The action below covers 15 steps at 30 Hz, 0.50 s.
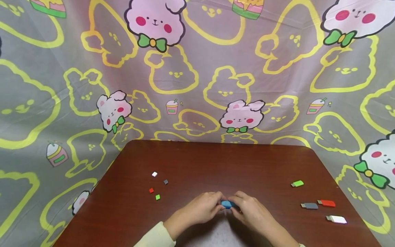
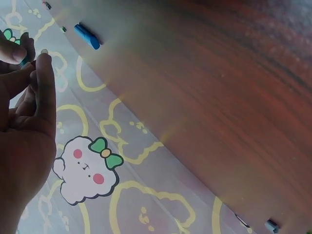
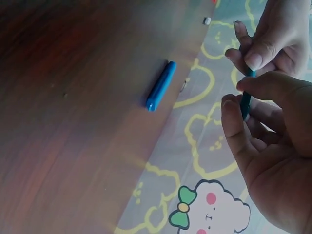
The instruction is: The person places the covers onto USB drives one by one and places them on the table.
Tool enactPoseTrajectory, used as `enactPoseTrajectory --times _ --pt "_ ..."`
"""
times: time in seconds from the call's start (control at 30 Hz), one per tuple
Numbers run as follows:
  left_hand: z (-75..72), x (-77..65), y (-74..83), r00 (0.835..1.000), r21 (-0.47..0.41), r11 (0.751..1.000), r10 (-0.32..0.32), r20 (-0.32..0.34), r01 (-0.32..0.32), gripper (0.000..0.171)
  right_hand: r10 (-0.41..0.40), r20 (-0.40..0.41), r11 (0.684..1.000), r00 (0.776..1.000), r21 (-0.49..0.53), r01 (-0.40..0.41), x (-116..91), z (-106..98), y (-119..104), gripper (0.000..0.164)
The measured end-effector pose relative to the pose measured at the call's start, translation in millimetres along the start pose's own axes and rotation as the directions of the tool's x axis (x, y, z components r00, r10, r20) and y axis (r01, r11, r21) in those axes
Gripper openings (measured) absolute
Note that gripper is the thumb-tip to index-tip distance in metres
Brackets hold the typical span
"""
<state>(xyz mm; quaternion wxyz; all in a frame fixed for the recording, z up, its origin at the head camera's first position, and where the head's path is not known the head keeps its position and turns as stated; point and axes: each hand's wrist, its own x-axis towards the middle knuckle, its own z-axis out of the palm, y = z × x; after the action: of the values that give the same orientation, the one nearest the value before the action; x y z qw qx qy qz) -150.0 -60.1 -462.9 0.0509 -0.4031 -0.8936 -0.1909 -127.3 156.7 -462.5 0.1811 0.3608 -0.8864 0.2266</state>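
Head: at the near side of the table [image 1: 247, 164], the left hand [image 1: 202, 207] and right hand [image 1: 250, 210] pinch a blue USB stick [image 1: 227, 204], caps [image 1: 151, 190] left, uncapped sticks [image 1: 309, 206] right; probably work at its cap.

Left wrist: fingertips bunched at the stick.

Right wrist: thumb and fingers grip it; next calls for steady alignment.

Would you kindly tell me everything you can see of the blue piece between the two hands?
The blue piece is small and elongated, with a smooth, plastic-looking surface. It points roughly crosswise in the head view, over the near part of the table, pinched by the left hand and right hand. Fingers cover its ends, so I cannot tell whether it is one part or two.
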Motion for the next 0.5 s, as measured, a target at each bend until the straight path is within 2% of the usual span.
enactPoseTrajectory --times 0.13,0.23,0.5 --pt "0.5 -0.2 1.2 1.000 0.026 1.000 -0.001 0.025 0.000 0.013 0.071 0.061 0.997 0.996 0.013 -0.072 -1.5 -0.6 0.3 0.020" --pt "1.8 -0.2 1.6 0.998 0.040 0.999 -0.016 0.068 0.014 0.014 0.103 0.107 0.994 0.989 0.020 -0.106 -2.4 -0.1 0.9 0.017" --pt "5.7 -2.6 2.3 0.986 0.108 0.994 -0.033 0.162 0.016 0.020 0.082 0.149 0.996 0.985 0.008 -0.084 -6.8 4.3 3.1 0.017"
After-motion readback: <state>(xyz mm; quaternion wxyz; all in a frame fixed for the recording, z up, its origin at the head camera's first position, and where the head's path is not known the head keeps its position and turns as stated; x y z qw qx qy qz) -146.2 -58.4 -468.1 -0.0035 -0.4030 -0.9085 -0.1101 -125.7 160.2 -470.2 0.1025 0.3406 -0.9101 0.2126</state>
